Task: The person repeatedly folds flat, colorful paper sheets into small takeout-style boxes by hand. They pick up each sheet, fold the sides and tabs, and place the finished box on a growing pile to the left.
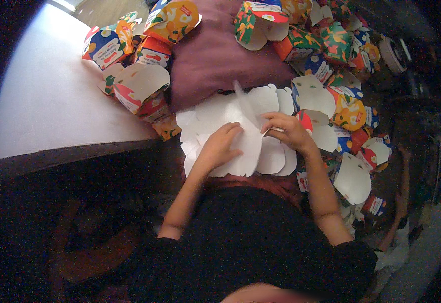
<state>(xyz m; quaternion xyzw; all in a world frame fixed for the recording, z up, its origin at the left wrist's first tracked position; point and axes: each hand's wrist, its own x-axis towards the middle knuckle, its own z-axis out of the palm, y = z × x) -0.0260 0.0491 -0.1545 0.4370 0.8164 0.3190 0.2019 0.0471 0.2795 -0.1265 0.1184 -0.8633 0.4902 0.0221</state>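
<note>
Flat white carton blanks [277, 162] lie in an overlapping pile in front of me, their plain side up. My left hand [222, 147] rests on the top carton blank [249, 151] with fingers spread, thumb apart. At that blank's right edge my right hand [287, 130] is closed in a pinch, gripping the card. A flap [248, 107] of it stands raised and blurred beyond my hands. Under the pile is a maroon cushion [220, 60].
Folded cartons [104, 48] in blue, orange and green sit on the white table [54, 101] at the left. More cartons [349, 113] are heaped along the right side and far right. Another person's arm [403, 187] shows at the right.
</note>
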